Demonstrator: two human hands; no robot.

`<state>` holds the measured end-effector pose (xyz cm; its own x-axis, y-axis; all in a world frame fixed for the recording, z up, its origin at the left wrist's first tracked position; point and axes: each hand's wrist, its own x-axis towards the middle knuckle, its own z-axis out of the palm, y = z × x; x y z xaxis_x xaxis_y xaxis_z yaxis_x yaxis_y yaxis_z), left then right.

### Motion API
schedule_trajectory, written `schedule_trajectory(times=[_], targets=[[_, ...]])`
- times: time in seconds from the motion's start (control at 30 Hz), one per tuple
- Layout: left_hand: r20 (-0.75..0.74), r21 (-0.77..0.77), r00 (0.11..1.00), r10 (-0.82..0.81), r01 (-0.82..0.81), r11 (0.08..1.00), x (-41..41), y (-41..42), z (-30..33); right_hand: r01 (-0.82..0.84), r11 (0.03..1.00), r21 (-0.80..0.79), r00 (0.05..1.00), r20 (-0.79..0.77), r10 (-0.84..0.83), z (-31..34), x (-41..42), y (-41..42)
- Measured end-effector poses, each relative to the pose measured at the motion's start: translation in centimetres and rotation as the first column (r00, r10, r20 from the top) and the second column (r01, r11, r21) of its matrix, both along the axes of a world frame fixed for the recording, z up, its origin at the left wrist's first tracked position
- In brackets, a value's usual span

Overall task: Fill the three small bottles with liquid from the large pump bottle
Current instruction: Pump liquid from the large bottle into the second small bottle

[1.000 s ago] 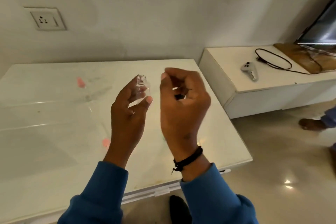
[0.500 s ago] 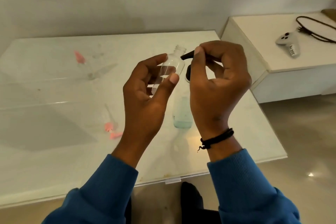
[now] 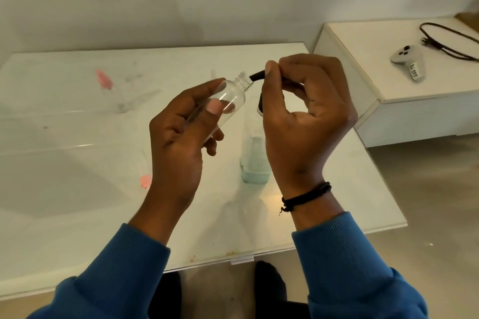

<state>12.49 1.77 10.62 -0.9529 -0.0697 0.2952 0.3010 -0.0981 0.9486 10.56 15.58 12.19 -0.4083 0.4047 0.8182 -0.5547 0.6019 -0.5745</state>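
The left hand [image 3: 181, 134] holds a clear small bottle [image 3: 228, 98] tilted, its open threaded neck at the black spout [image 3: 257, 77] of the large pump bottle [image 3: 255, 160], which stands on the white surface [image 3: 77, 163]. The right hand [image 3: 305, 111] curls over the pump head, hiding most of it. Two pink-capped bottles [image 3: 103, 80] [image 3: 145, 181] lie blurred at left; whether they hold liquid cannot be told.

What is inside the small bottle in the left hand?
The small bottle looks clear and empty, cap off, with the pump spout at its mouth. The left hand covers its lower part, so the bottom cannot be seen.
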Motion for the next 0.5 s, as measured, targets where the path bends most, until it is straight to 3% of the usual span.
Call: schedule_trajectory(times=[0.5], targets=[[0.041,0.027,0.999,-0.031,0.030,0.999,0.15,-0.38,0.53,-0.004,1.000,0.003,1.000,0.029,0.004,-0.25,-0.07,-0.49]])
